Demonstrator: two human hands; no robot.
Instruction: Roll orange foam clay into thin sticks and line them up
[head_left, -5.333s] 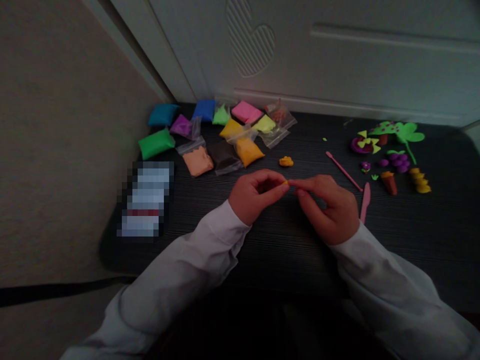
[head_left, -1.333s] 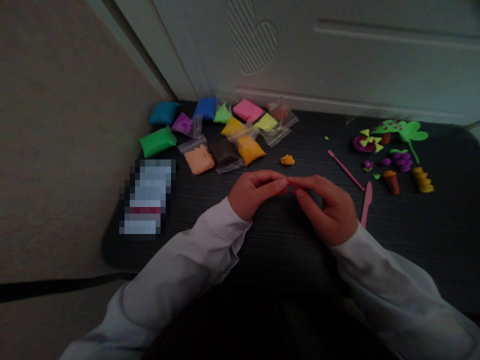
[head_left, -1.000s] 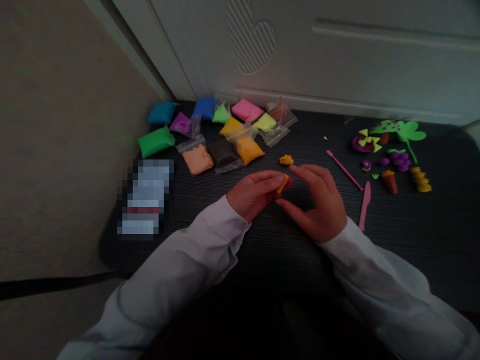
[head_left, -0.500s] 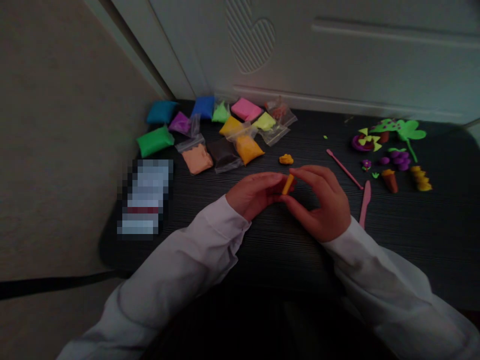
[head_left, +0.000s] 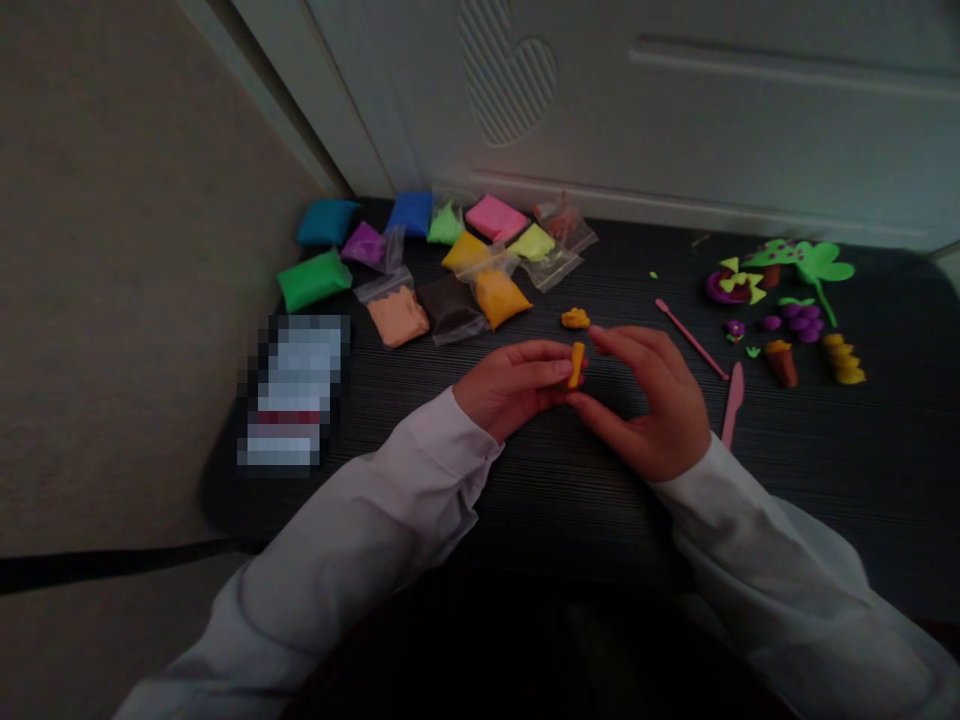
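My left hand pinches a small yellow-orange stick of modelling clay between thumb and fingers, the stick standing nearly upright. Close to its right side is my right hand, thumb and index finger spread apart around the stick's two ends, with a gap at the top. A lump of orange clay lies on the table just beyond the hands. To the right rest a thin pink clay tool and a pink plastic knife, whose lower end is partly hidden by the right sleeve.
Bags of coloured clay, among them an orange one and a green one, lie at the back left. A blurred phone is on the left. Finished clay pieces, such as purple grapes and a brown cone, sit at the right.
Earlier the clay was mostly hidden between my fingertips. It then showed as a stick, touched by both hands; now the right fingers have spread off it while the left holds it.
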